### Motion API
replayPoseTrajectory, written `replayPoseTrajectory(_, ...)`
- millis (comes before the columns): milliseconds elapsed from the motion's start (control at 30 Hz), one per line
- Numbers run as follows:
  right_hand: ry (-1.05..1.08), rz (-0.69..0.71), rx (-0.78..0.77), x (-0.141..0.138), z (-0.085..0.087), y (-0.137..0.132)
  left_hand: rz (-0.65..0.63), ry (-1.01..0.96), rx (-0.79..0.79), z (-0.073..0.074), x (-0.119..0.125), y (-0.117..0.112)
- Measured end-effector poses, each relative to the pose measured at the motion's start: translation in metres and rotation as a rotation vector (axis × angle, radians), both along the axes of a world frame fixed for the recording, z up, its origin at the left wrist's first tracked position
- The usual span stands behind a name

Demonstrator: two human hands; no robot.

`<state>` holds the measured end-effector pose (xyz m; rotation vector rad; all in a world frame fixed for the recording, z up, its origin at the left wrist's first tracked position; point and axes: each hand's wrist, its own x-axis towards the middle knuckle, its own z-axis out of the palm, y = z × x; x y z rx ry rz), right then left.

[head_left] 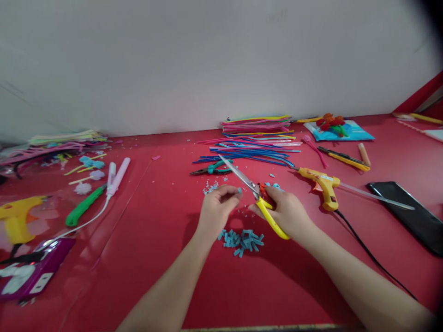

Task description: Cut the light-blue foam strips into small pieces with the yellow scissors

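Observation:
My left hand (221,203) pinches a small light-blue piece (239,190) between thumb and fingertips. Yellow-handled scissors (270,216) sit in my right hand (289,214), their blades pointing up and to the left, past the left fingertips. Whether the blades are fully closed is hard to tell. Below the hands lies a heap of short light-blue cut pieces (244,240). Fine blue trimmings (210,186) are scattered just beyond my left hand. Something red (262,189) and more blue bits (277,186) show beside the right fingers, partly hidden.
Teal-handled pliers (218,168) lie beyond the hands, before bundles of coloured pipe cleaners (256,125). At right are a yellow glue gun (321,184), a black phone (408,214) and a cutter knife (344,159). Another glue gun (19,219), a green-handled tool (85,207) and a pink iron (118,177) lie left.

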<state>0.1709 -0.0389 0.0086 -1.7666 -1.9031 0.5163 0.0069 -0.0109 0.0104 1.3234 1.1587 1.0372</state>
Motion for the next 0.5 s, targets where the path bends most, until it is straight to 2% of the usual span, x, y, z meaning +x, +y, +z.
replayPoseTrajectory(100, -0.186, 0.041, 0.020, -0.001, -0.001, -0.002, 0.141, -0.212, -0.041, 0.001, -0.005, 0.006)
replayPoseTrajectory(200, -0.312, 0.064, 0.020, -0.002, -0.007, -0.003, 0.194, -0.338, -0.034, 0.002, -0.009, 0.009)
replayPoseTrajectory(500, -0.445, 0.104, 0.022, 0.000, -0.009, -0.002, 0.183, -0.353, -0.008, 0.003, -0.012, 0.010)
